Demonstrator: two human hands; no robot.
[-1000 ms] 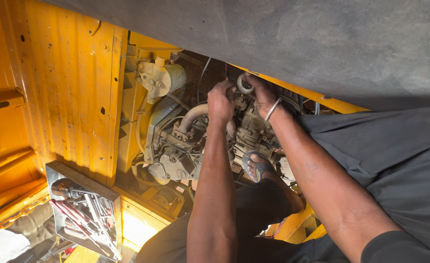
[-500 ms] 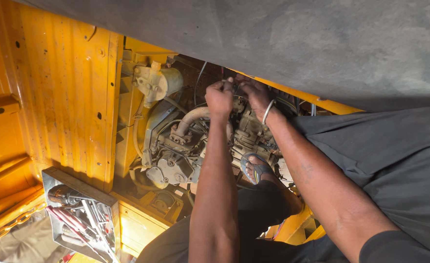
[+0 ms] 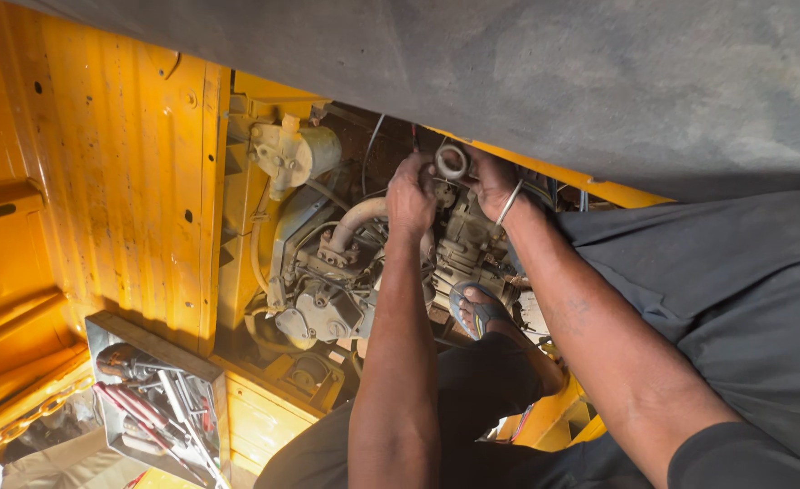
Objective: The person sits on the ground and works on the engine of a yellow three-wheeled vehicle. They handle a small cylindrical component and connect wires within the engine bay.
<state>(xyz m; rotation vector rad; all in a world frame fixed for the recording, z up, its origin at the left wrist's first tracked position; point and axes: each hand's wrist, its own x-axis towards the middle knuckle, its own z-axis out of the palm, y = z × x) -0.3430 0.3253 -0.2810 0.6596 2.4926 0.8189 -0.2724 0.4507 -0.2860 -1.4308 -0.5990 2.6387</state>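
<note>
One view only, from the head camera, looking steeply down along the person's own forearms into the open engine bay, and close: the arms run from the bottom edge up to mid-frame, where the left hand (image 3: 411, 192) and right hand (image 3: 492, 181) meet over the engine (image 3: 327, 281). A grey slab (image 3: 599, 81) fills the whole top of the frame, very near the lens. The yellow body panel (image 3: 119, 181) runs down the left side, and the tool tray (image 3: 160, 403) sits in the lower left corner. With no second view, nothing is shared
</note>
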